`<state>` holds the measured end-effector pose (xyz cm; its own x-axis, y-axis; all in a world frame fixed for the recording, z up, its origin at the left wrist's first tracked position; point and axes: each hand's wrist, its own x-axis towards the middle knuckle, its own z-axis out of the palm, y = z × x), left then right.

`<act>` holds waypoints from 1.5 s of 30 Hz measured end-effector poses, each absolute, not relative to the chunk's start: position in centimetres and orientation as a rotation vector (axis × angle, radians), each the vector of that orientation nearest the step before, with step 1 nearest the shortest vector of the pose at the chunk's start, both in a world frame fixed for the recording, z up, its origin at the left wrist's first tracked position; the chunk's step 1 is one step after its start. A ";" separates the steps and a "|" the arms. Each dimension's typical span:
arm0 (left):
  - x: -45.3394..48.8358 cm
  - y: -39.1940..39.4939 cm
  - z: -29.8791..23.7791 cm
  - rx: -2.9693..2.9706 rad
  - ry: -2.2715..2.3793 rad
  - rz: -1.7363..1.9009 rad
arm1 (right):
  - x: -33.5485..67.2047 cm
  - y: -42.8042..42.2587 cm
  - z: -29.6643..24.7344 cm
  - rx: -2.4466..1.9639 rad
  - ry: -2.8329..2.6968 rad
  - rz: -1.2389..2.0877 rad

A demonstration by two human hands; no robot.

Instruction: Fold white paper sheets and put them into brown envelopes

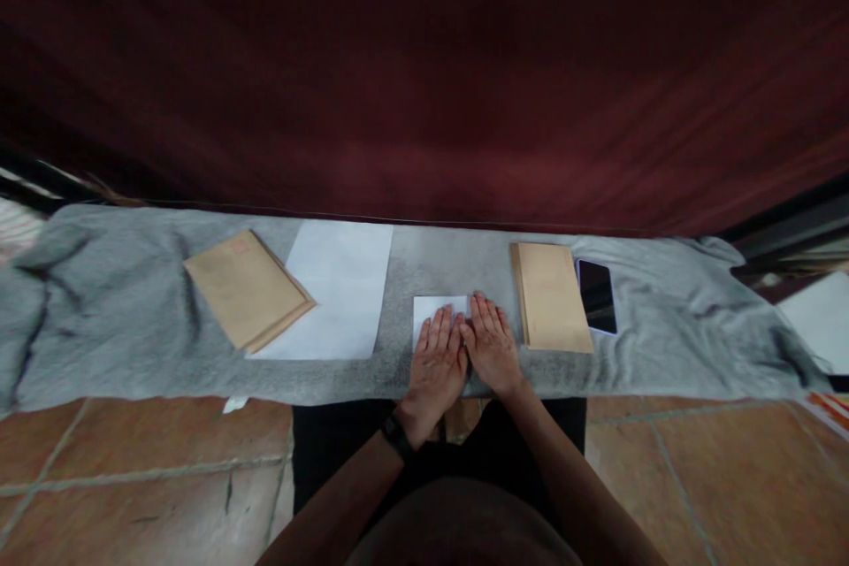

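A small folded sheet of white paper lies on the grey cloth in front of me. My left hand rests flat on it, fingers stretched out and pointing away from me. Beside it, my right hand also lies flat at the paper's right edge, its fingers extended. The two thumbs are close together. Most of the paper is hidden under the hands. To the right of my right hand is a stack of brown envelopes.
Larger white sheets lie to the left, partly under another pile of brown envelopes. A dark-screened phone sits right of the right stack. Grey cloth covers the narrow surface, and a dark red curtain hangs behind it.
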<state>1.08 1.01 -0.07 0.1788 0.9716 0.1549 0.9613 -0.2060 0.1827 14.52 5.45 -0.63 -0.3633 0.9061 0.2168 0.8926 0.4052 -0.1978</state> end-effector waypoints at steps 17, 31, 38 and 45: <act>0.5 1.7 0.3 2.392 1.968 0.461 | 15.2 4.4 -1.1 -1.631 -2.286 -0.013; -2.5 2.9 -0.1 2.277 2.119 0.701 | 15.2 4.0 -0.3 -1.674 -2.278 0.018; -2.5 2.9 -0.3 2.293 2.118 0.675 | 17.0 2.6 0.9 -1.463 -2.428 0.086; -2.5 2.9 -0.3 2.277 2.127 0.678 | 18.2 2.5 0.9 -1.236 -2.554 0.109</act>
